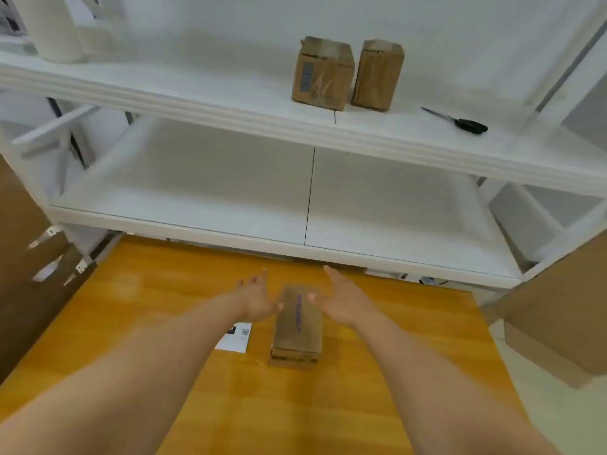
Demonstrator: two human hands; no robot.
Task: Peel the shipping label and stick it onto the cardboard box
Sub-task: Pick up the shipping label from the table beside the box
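A small brown cardboard box [298, 326] with blue print along its top lies on the orange table [164, 290]. My left hand [258, 298] hovers just left of the box's far end, fingers spread, holding nothing. My right hand [341, 302] is at the box's right side, also open, palm facing the box. A white shipping label sheet [236, 338] with a QR code and black mark lies flat on the table, left of the box and partly under my left forearm.
A white shelf unit [295, 254] rises behind the table. On its upper shelf stand two brown boxes [323, 73] [377, 75] and black-handled scissors [460, 121]. Large cardboard pieces stand at the left [23, 257] and right [558, 316] edges.
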